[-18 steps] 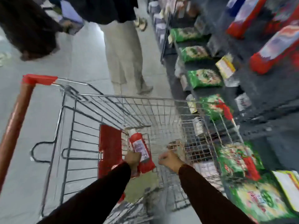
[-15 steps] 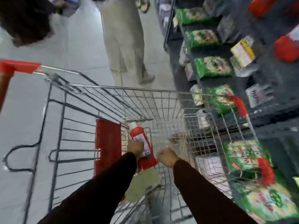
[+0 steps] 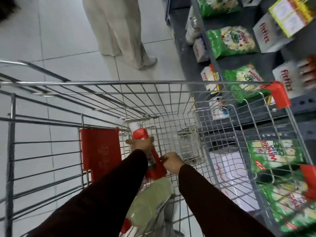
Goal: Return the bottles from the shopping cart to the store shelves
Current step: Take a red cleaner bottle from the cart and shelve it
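Observation:
A red bottle (image 3: 142,135) with a white cap lies inside the wire shopping cart (image 3: 153,93), cap pointing away from me. My left hand (image 3: 141,144) is wrapped around its upper body. My right hand (image 3: 172,161) touches the bottle's lower end, fingers curled against it. A pale yellow-green bottle (image 3: 150,204) lies lower in the cart, below the red one, partly covered by my left sleeve. The store shelves (image 3: 266,59) run along the right of the cart.
A person in beige trousers (image 3: 119,31) stands on the tiled floor just beyond the cart's front. The shelves carry green bags (image 3: 230,41) and white boxes (image 3: 266,36). A red flap (image 3: 100,151) hangs at the cart's left inner side.
The view has tilted down and closer to the cart. My left hand has slid up the red bottle, and my right hand has come onto its lower end.

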Motion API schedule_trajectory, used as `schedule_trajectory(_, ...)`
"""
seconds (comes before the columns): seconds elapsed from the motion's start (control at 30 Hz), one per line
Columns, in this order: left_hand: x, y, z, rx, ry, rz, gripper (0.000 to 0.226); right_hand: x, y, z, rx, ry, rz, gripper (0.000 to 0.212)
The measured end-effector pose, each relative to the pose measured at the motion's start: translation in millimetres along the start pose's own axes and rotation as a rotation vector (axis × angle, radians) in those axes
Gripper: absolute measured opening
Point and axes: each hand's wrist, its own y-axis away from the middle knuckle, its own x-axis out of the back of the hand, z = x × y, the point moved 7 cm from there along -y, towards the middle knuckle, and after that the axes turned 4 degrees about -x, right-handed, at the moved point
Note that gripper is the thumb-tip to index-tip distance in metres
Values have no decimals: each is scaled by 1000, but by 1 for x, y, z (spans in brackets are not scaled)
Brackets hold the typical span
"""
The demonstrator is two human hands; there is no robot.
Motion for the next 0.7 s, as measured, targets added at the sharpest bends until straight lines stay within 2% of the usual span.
schedule_trajectory(0.03,5,6,4,-25,40,12,105,2,5,-1,14,-18,-19,26)
schedule_trajectory(0.07,8,9,7,-10,103,4,92,4,12,-3,28,-25,-47,25)
schedule_trajectory(0.13,9,25,17,-13,204,-98,41,5,33,-6,72,-57,-109,21)
schedule_trajectory(0.17,7,37,21,19,244,-223,15,7,48,-8,94,-71,-148,20)
schedule_trajectory(0.2,7,55,27,39,276,-353,3,10,66,-11,99,-79,-192,21)
schedule_trajectory(0.33,10,129,56,9,298,-783,21,27,144,-19,89,-127,-324,37)
schedule_trajectory(0.47,4,240,110,-151,300,-1103,52,49,235,-30,269,-293,-325,45)
schedule_trajectory(0.6,-19,384,174,-449,177,-1304,67,108,343,-31,527,-403,-50,58)
schedule_trajectory(0.7,-46,509,204,-663,52,-1454,63,161,437,-12,667,-456,199,57)
